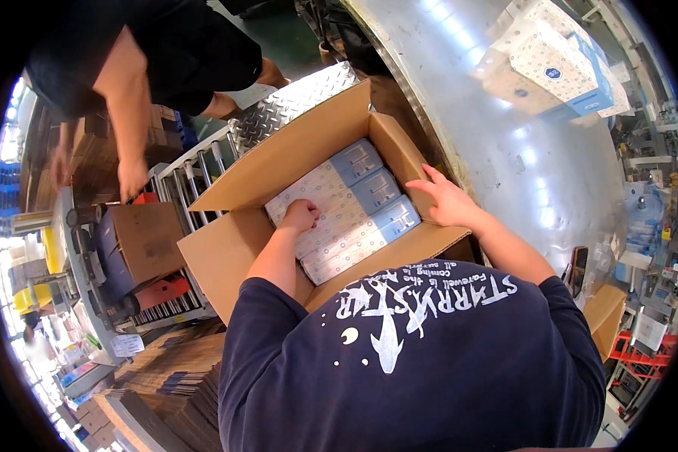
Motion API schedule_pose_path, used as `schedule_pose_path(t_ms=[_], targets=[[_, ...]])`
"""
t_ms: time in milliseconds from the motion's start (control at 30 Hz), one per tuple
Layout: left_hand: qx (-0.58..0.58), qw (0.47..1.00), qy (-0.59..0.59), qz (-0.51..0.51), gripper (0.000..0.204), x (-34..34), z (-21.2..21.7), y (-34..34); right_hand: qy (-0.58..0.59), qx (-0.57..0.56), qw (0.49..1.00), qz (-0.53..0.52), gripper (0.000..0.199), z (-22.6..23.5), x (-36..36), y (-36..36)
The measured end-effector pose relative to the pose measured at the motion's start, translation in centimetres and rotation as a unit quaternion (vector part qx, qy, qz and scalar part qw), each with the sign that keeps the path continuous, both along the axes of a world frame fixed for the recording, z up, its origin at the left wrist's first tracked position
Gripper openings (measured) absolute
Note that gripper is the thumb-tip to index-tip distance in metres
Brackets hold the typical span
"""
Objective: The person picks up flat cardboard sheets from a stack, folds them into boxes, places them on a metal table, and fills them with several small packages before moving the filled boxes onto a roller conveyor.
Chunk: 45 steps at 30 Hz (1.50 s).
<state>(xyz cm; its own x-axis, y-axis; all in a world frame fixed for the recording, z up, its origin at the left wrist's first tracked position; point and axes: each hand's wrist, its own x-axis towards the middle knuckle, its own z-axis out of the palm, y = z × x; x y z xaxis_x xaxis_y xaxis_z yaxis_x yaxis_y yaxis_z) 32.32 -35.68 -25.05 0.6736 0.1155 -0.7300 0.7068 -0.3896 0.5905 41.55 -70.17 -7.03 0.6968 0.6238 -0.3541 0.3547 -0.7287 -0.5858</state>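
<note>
Tissue packs (344,211) inside open carton (294,147)

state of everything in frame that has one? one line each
Cardboard carton: open, flaps out.
Packs in carton: three showing, flat, side by side.
Left hand: pressed on the packs, fingers curled.
Right hand: open, resting on the carton's right wall.
Small brown box: closed, on the roller conveyor.
Packs on metal table: stacked.
</note>
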Motion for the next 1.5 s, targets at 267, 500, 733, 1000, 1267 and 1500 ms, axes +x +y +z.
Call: schedule_pose_path(t_ms=[267, 500, 733, 1000, 1267, 1500], targets=[[-0.127, 0.974, 0.094, 0.162, 0.024, 2.4, 0.9, -3.0, 0.117, 0.093, 0.986, -0.07, 0.042, 3.2, 3.2, -4.5], [0.247, 0.95, 0.067, -0.177, 0.062, 1.5, 2.0, -3.1, -0.231, -0.037, 0.952, -0.197, 0.053, 13.9, 18.3, -15.6], [0.254, 0.948, 0.108, -0.161, 0.06, 3.3, 2.3, -2.9, -0.474, -0.266, 0.811, -0.216, 0.077, 13.4, 28.5, -25.1], [0.2, 0.95, 0.199, -0.131, 0.055, 5.5, 4.7, -3.8, -0.282, -0.241, 0.898, -0.238, 0.06, 15.0, 31.5, -17.6], [0.111, 0.967, 0.211, -0.088, 0.053, 6.2, 3.5, -3.3, -0.287, -0.298, 0.788, -0.456, 0.07, 12.0, 31.3, -40.6], [0.154, 0.956, 0.219, -0.123, 0.047, 5.8, 2.8, -2.5, -0.308, -0.275, 0.849, -0.33, 0.054, 12.8, 31.4, -33.4]])
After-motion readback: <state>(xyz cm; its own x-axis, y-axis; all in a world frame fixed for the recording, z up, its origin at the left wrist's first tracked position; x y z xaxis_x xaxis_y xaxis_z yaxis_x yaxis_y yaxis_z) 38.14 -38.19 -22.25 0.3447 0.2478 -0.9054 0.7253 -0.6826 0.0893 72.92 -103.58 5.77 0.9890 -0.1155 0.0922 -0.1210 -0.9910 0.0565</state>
